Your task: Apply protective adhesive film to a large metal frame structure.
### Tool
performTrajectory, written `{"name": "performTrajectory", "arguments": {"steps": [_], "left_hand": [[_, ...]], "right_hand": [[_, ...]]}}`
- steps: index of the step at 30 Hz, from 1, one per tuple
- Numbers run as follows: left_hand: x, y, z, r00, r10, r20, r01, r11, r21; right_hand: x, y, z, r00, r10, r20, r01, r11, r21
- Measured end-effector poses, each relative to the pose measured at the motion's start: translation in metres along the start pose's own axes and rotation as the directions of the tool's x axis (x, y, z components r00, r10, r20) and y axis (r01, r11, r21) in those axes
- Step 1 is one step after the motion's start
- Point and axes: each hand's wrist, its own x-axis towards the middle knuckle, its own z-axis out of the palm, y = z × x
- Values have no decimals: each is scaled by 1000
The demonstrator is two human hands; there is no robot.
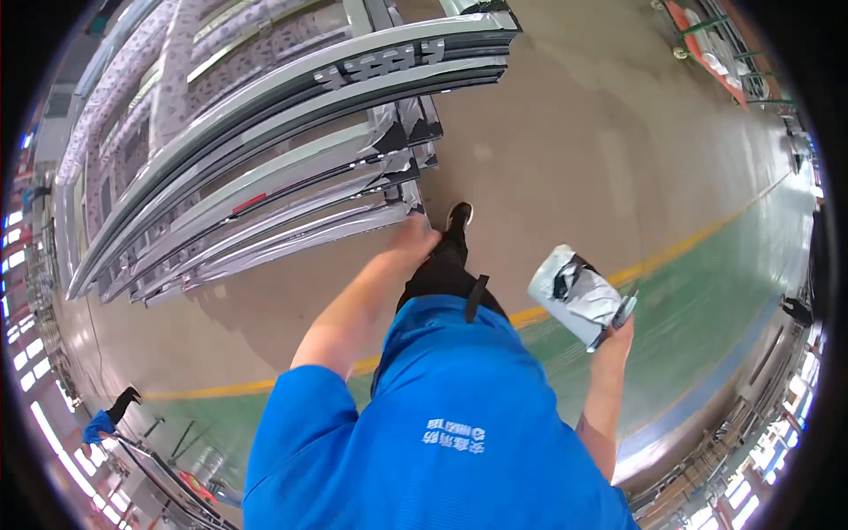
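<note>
Head view: the landmark for this report is the stack of long frames (pixel 300 163), grey and silver bars lying one over another, with film and dark pieces about their right-hand ends. A short red strip (pixel 249 204) shows on one of the lower bars.

Left hand (pixel 417 238): located at the near right-hand corner of the stack, blurred. Whether it grips the frame end, rests against it or is clear of it cannot be determined.

Right hand (pixel 620 334): fingers closed on one end of a crumpled silver-white bundle (pixel 579 296) with black patches. The bundle is to the right of the stack and nearer the wearer, well apart from it, held tilted above the floor. Its exact make-up cannot be confirmed.

Surroundings: a dark shoe (pixel 460 214) stands just beyond the stack's near right-hand corner. A yellow line (pixel 671 255) crosses the floor on the wearer's side of the stack, bordering a green strip (pixel 698 309). An orange-red cart (pixel 704 53) is well to the right of the stack. Another person in blue (pixel 99 426) is below the stack's left end, well apart.
</note>
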Motion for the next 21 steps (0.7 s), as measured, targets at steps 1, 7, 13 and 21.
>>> {"name": "performTrajectory", "arguments": {"steps": [1,7,13,21], "left_hand": [[31,-20,-9,969,3,-248,58,969,239],[149,-63,-64,906,-210,-367,370,814,448],[133,-22,-20,939,-243,-244,339,777,531],[160,7,8,904,-265,-334,385,845,371]], "right_hand": [[10,-3,-1,999,30,-30,-31,999,-38],[84,-46,-13,971,-32,-235,-45,949,-314],[129,-89,-3,997,-30,-69,6,947,-322],[228,-118,9,996,-39,-84,9,943,-332]]}}
